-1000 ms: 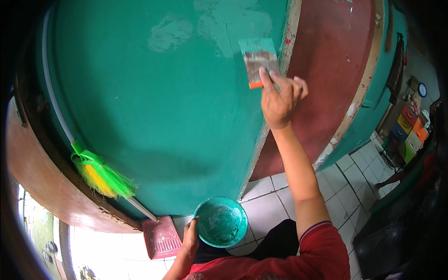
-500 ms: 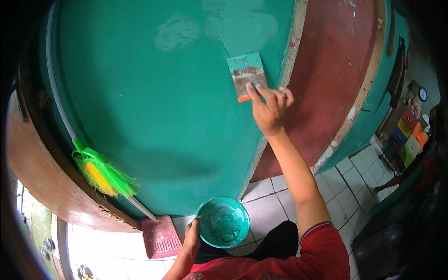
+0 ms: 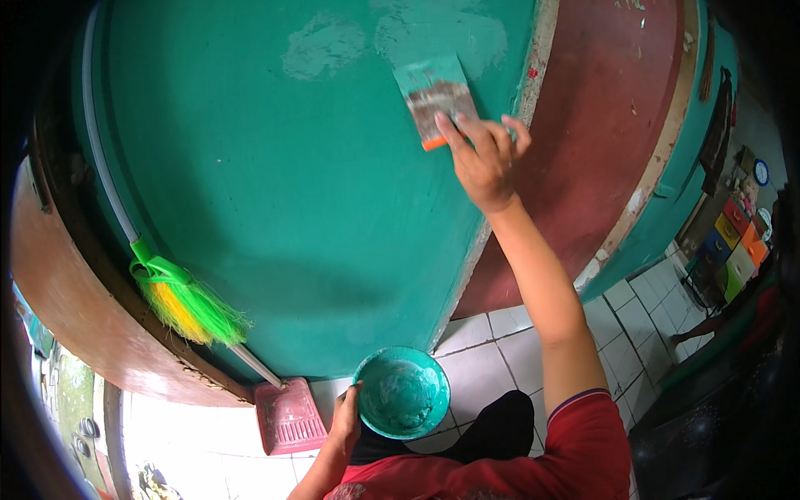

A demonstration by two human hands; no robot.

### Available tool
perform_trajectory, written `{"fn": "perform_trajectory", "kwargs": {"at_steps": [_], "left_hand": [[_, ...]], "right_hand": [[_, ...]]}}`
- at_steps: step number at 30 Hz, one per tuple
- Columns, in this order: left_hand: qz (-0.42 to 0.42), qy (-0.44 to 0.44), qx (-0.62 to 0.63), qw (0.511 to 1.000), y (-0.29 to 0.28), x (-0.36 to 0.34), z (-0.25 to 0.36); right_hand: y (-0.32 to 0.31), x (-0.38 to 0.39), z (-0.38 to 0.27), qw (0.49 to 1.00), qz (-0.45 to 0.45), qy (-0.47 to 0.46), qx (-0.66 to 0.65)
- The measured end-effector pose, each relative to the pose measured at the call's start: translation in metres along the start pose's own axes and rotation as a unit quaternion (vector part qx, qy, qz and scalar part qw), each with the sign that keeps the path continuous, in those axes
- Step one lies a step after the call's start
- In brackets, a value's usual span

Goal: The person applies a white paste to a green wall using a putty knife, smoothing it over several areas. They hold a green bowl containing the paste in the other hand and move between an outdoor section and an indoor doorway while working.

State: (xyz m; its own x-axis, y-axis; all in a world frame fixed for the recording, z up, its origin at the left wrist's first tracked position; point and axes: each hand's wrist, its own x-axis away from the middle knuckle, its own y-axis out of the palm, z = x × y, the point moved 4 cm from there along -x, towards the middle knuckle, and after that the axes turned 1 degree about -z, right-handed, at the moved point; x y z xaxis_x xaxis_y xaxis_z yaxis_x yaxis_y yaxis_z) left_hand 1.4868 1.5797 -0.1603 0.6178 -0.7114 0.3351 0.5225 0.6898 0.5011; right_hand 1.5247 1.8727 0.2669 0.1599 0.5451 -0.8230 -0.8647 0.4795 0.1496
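Note:
My right hand is raised against the green wall, gripping a putty knife with a broad flat blade and an orange edge at its lower end. Its fingers press along the blade, whose upper part is coated in pale green paste. Just above the blade, lighter patches of filler mark the wall. Down low, my left hand holds the rim of a round green bowl, which has green-white paste smeared over its inside.
A green and yellow broom leans head down at the left, by a pink dustpan. Right of the green wall is a dark red panel with a rough frame. White tiles cover the floor; colourful drawers stand far right.
My right hand has moved the putty knife upward on the wall, closer to the pale patches. My left hand and the bowl stay nearly in place.

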Motion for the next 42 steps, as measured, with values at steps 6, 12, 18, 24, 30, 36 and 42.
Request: {"fn": "perform_trajectory", "kwargs": {"at_steps": [6,12,18,24,30,36,42], "left_hand": [[0.002,0.028,-0.003,1.000,-0.010,-0.007,-0.009],[0.008,0.005,0.009,1.000,0.006,0.005,0.007],[0.013,-0.008,0.012,1.000,0.001,0.004,0.001],[0.003,-0.001,0.004,1.000,-0.001,0.001,0.000],[0.002,0.002,-0.002,1.000,0.006,0.004,0.010],[-0.003,0.002,0.012,1.000,0.010,0.004,0.006],[-0.014,0.014,-0.024,1.000,0.011,0.008,0.006]], "right_hand": [[-0.037,0.040,0.003,1.000,-0.017,0.012,0.014],[-0.020,-0.045,0.019,0.995,0.089,0.019,0.044],[0.009,-0.058,0.028,0.996,0.079,0.022,0.031],[-0.025,0.031,0.018,0.999,-0.003,0.030,0.026],[-0.036,-0.012,0.043,0.996,0.059,0.038,0.056],[-0.006,-0.030,0.059,0.996,0.048,0.062,0.052],[-0.026,0.047,0.030,0.996,-0.020,0.083,0.022]]}}
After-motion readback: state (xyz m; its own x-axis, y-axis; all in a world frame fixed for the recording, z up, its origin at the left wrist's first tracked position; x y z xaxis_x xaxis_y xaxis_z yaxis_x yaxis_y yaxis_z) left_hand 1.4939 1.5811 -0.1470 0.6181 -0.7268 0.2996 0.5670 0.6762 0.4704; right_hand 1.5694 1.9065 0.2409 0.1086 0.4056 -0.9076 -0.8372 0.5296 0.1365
